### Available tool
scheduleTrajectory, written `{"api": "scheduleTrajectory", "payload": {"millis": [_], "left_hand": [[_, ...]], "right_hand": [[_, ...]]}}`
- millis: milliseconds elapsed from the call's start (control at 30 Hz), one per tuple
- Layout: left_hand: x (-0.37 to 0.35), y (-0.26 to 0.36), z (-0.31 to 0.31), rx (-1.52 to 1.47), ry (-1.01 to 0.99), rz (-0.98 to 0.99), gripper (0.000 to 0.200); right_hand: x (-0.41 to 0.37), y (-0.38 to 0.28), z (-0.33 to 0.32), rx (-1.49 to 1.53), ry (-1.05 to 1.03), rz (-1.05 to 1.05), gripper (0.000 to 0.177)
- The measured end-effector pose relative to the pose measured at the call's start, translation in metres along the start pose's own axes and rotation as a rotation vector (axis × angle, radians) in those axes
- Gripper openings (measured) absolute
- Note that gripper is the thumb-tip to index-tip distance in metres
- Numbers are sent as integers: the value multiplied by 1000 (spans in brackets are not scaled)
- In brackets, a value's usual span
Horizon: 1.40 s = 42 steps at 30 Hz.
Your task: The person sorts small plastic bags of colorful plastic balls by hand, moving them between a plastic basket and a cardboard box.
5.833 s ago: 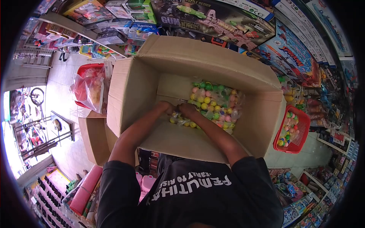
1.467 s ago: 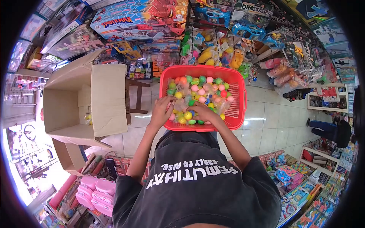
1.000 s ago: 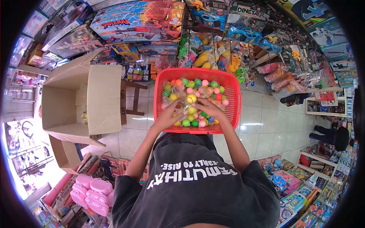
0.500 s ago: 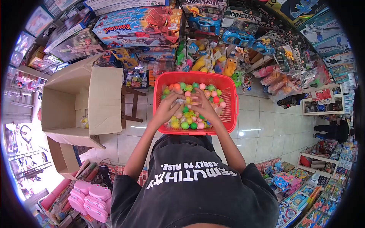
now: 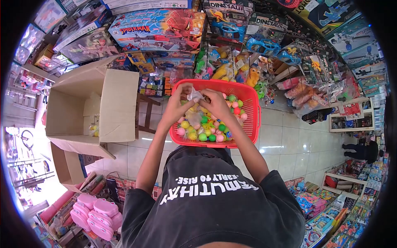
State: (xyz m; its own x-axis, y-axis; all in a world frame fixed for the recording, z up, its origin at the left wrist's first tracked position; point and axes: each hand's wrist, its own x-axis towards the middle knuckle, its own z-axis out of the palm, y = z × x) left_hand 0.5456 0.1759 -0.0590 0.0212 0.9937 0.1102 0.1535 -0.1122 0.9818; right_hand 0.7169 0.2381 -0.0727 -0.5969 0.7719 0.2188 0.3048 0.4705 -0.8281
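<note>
The right hand (image 5: 216,103) partly hides the clear bag (image 5: 194,94) (contents too blurred to tell) and the balls (image 5: 204,120).

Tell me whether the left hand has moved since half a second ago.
Yes. Judged against the Spider-Man box, the left hand has moved forward, closer to it and to the far rim of the red basket.

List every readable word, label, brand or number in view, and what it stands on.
"SPIDERMAN": the blue-and-red box.
"AK-47", seemingly: the same box.
"DINOSAUR": the toy packs hanging right of it.
"SHOT", probably: the upper-right box.
"EARLY TO RISE.": the black shirt; its larger word is unclear.
Too small or blurred: print on other boxes.
</note>
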Motion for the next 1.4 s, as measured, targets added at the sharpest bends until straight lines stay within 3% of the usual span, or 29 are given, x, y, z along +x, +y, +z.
{"api": "scheduleTrajectory", "payload": {"millis": [133, 233, 367, 433, 567, 633, 667, 733, 767, 900, 967, 1000, 1067, 1133, 1300, 1400], "left_hand": [[-8, -1, -13, 54, 25, 45, 59], [-17, 4, -20, 98, -125, -26, 60], [-20, 2, -25, 135, -166, -115, 56], [-26, -1, -29, 15, -173, -199, 50], [-33, -16, -39, 65, -137, -63, 45], [-40, -13, -43, 57, -70, -215, 38], [-44, -29, -48, 150, -50, -220, 34], [-52, -26, -51, 29, 34, -353, 32], [-56, -29, -51, 32, 43, -352, 32], [-67, -37, -44, 5, 275, -307, 30], [-69, -38, -45, 15, 340, -282, 29], [-68, -40, -47, 124, 351, -203, 29], [-69, -43, -50, 234, 367, -129, 29], [-69, -39, -51, 222, 343, -232, 29], [-68, -42, -43, 242, 356, -205, 29], [-64, -46, -37, 226, 373, -172, 31]], "right_hand": [[6, -3, -5, 1, -80, 68, 25], [13, -5, 1, 147, -139, -9, 26], [25, -28, 6, 145, -269, 68, 30], [29, -25, 19, 349, -252, 8, 36], [36, -1, 43, 418, -298, -22, 42], [39, 5, 48, 505, -322, 50, 44], [39, 8, 52, 765, -334, 179, 39], [42, 25, 53, 907, -333, 305, 26], [43, 41, 57, 816, -297, 268, 15], [43, 75, 74, 508, -427, 355, 15], [39, 96, 98, 31, -503, 78, 22], [36, 94, 103, 34, -507, 77, 22], [24, 89, 113, -415, -481, -155, 30], [15, 78, 117, -482, -466, -51, 31], [2, 91, 121, -537, -256, -193, 35], [0, 95, 123, -521, -242, -230, 37]]}}
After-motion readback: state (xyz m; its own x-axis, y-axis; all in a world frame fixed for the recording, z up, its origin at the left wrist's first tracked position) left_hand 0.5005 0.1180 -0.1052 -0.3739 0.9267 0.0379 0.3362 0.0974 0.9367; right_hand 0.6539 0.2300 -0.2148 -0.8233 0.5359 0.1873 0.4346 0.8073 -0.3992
